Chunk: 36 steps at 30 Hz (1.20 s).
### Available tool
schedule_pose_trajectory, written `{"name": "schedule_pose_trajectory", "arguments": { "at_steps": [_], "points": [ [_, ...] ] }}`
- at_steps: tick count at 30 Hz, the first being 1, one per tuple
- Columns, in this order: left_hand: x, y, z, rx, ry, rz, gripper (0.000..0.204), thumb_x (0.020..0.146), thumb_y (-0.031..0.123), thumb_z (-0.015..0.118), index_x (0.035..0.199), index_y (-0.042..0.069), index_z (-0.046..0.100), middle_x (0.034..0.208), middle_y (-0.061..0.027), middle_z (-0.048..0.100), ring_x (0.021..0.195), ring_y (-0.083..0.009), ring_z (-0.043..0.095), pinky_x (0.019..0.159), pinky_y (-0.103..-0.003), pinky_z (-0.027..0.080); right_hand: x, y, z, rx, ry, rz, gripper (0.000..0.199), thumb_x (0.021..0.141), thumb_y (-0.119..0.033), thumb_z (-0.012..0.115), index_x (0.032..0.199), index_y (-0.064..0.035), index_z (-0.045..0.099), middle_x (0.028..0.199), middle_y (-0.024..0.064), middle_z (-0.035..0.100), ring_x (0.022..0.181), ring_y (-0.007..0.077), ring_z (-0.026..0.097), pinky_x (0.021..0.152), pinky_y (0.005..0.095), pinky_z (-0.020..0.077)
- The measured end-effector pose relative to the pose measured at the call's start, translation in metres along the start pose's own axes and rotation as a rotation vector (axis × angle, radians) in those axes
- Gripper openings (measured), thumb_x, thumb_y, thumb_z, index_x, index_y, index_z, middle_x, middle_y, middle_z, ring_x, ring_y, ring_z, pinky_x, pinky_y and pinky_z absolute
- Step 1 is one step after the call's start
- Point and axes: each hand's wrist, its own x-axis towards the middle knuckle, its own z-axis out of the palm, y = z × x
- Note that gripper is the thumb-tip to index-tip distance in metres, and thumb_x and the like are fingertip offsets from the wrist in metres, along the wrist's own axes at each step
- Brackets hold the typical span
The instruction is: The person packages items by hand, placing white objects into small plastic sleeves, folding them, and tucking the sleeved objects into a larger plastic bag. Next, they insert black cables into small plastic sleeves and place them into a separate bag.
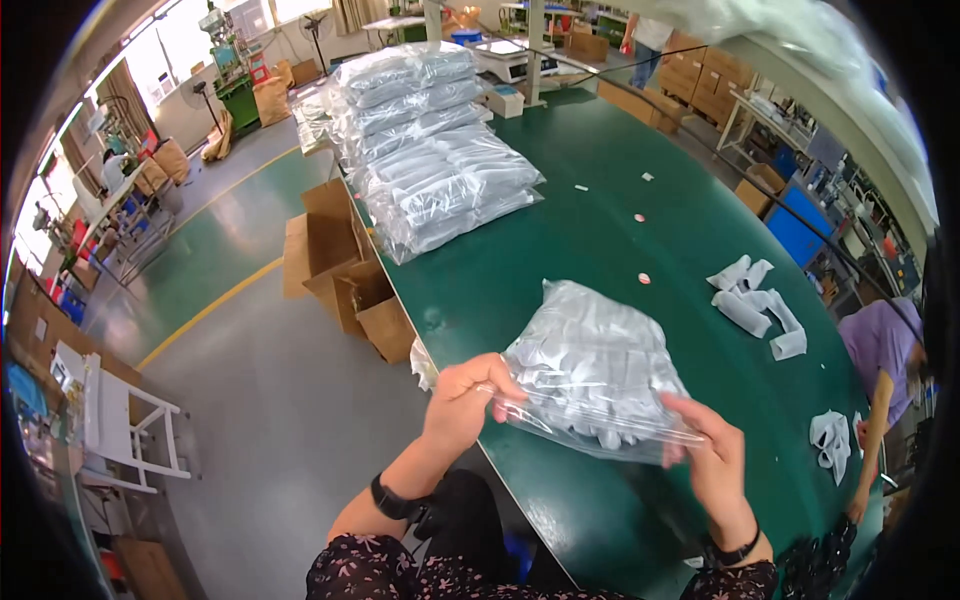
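A clear plastic bag (600,345) filled with small white pieces lies on the green table in front of me. My left hand (468,400) pinches the near left corner of the bag's mouth between thumb and fingers. At the opposite corner, my right hand (712,450) grips the same edge, so the plastic is drawn out flat between both. Thin folds of film run across the near side of the bag. What exactly the white pieces are is hard to tell through the shiny plastic.
Stacked filled clear bags (440,150) stand at the table's far left. Open cardboard boxes (345,270) sit on the floor beside it. White curved pieces (755,305) lie to the right. A co-worker in a purple top (880,350) reaches in at the right edge, near black items (815,565).
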Motion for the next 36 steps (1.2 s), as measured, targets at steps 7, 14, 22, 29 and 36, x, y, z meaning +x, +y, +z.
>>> {"name": "schedule_pose_trajectory", "arguments": {
  "at_steps": [7, 14, 22, 29, 36],
  "points": [
    [0.119, 0.079, -0.034, -0.363, -0.142, -0.074, 0.02, 0.077, -0.009, 0.038, 0.071, 0.001, 0.053, 0.067, -0.0072, 0.053, 0.057, -0.0143, 0.05, 0.057, -0.027, 0.046, 0.083, -0.114, 0.011, 0.358, 0.006, 0.272, 0.037, 0.082, -0.005, 0.044, 0.109, 0.0111, 0.065, 0.064, 0.0034, 0.055, 0.054, 0.0126, 0.052, 0.062, 0.0283, 0.051],
    [0.275, 0.141, -0.098, -0.405, -0.136, 0.049, 0.02, 0.08, -0.008, 0.041, 0.07, 0.004, 0.053, 0.067, -0.0068, 0.053, 0.06, -0.018, 0.053, 0.062, -0.031, 0.048, 0.21, -0.182, 0.059, 0.558, 0.037, 0.043, 0.041, 0.081, 0.001, 0.04, 0.113, 0.0118, 0.063, 0.07, 0.003, 0.053, 0.064, 0.0123, 0.052, 0.072, 0.0318, 0.0519],
    [0.333, 0.106, -0.218, -0.452, 0.039, 0.197, 0.016, 0.08, -0.005, 0.043, 0.069, 0.006, 0.047, 0.064, -0.0046, 0.046, 0.06, -0.0159, 0.043, 0.063, -0.03, 0.038, 0.294, -0.1, 0.204, -0.131, 0.214, -0.488, 0.038, 0.079, 0.01, 0.044, 0.107, -0.0012, 0.067, 0.086, 0.014, 0.061, 0.072, 0.0274, 0.059, 0.07, 0.0333, 0.0491],
    [0.321, -0.018, -0.32, -0.426, 0.378, 0.011, 0.016, 0.079, -0.007, 0.043, 0.07, 0.006, 0.048, 0.065, -0.0042, 0.048, 0.061, -0.0161, 0.044, 0.062, -0.028, 0.038, 0.317, 0.004, 0.3, -0.303, 0.051, -0.537, 0.044, 0.078, 0.006, 0.053, 0.12, -0.005, 0.062, 0.093, 0.015, 0.064, 0.077, 0.0314, 0.059, 0.078, 0.0364, 0.0473],
    [0.329, -0.028, -0.345, -0.389, 0.351, 0.088, 0.016, 0.086, -0.004, 0.044, 0.089, 0.001, 0.059, 0.082, -0.0069, 0.057, 0.075, -0.0175, 0.055, 0.073, -0.029, 0.045, 0.316, -0.018, 0.301, -0.377, -0.04, -0.467, 0.042, 0.08, 0.002, 0.056, 0.121, -0.0062, 0.062, 0.091, 0.0141, 0.064, 0.08, 0.0301, 0.06, 0.078, 0.036, 0.0462]
  ]
}}
